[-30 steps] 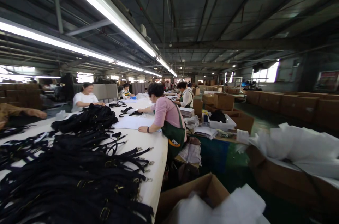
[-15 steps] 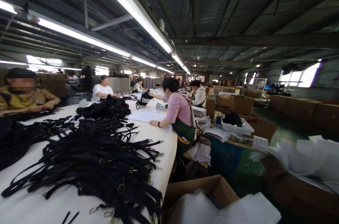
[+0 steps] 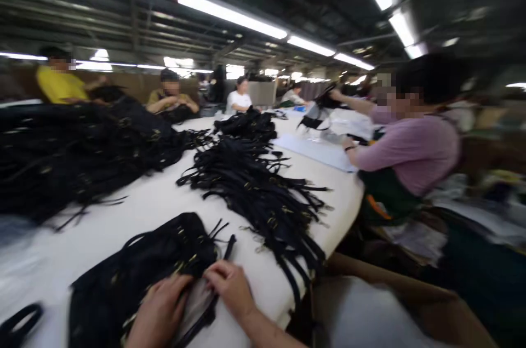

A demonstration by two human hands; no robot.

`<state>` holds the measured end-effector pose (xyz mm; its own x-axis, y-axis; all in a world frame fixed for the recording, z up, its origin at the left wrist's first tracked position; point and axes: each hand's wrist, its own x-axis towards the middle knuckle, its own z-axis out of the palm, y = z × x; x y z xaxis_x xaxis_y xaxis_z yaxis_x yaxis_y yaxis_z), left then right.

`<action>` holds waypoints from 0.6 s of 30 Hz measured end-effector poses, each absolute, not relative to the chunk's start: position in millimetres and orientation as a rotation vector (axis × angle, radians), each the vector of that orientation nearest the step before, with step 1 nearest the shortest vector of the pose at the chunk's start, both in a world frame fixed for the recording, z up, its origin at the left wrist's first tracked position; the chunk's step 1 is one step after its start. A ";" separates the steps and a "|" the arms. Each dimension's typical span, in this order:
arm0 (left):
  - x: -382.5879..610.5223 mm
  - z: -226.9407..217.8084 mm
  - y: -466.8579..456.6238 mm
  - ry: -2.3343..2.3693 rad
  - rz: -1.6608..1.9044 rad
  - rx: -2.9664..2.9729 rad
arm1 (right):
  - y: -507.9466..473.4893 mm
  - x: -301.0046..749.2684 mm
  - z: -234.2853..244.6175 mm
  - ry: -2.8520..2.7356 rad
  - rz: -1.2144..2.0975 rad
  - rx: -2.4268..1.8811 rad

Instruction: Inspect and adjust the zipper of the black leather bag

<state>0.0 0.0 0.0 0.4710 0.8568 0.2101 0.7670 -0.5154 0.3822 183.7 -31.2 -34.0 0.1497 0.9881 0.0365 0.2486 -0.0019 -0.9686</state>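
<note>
- Well left of the grip, a black strap loop (image 3: 20,323) lies on the white worktable (image 3: 123,211).
- The black fabric bag (image 3: 139,277) lies directly under and ahead of both hands, its long axis running from lower left toward a strap end (image 3: 228,246) at upper right.
- The left hand (image 3: 158,304) rests curled over the bag's near side, and the blur hides whether it pinches anything.
- Between the hands, a pale lining (image 3: 197,304) shows through the bag's parted edges.
- The right hand (image 3: 230,285), nearer the strap end, has its fingers closed on the bag's edge; its forearm (image 3: 263,331) comes in from the lower right.
- Ahead and right of the grip lies a heap of black straps with metal clips (image 3: 255,189).
- Farther right, a co-worker in a pink top (image 3: 411,150) reaches across a pale sheet (image 3: 312,150).
- Just right of the right forearm is the rim of a cardboard box (image 3: 390,277).
</note>
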 end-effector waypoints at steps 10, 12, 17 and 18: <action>-12.5 4.9 -0.4 1.511 0.308 2.342 | -19.8 186.6 -32.3 -1.323 1.048 -1.422; -8.8 2.2 -3.1 1.558 0.318 2.355 | -22.0 186.2 -29.5 -1.379 1.003 -1.437; -0.4 -4.9 -7.5 1.664 0.316 2.427 | -24.8 186.4 -27.2 -1.580 0.855 -1.434; 0.9 -5.4 -8.4 1.681 0.317 2.441 | -25.2 186.7 -27.8 -1.618 0.828 -1.437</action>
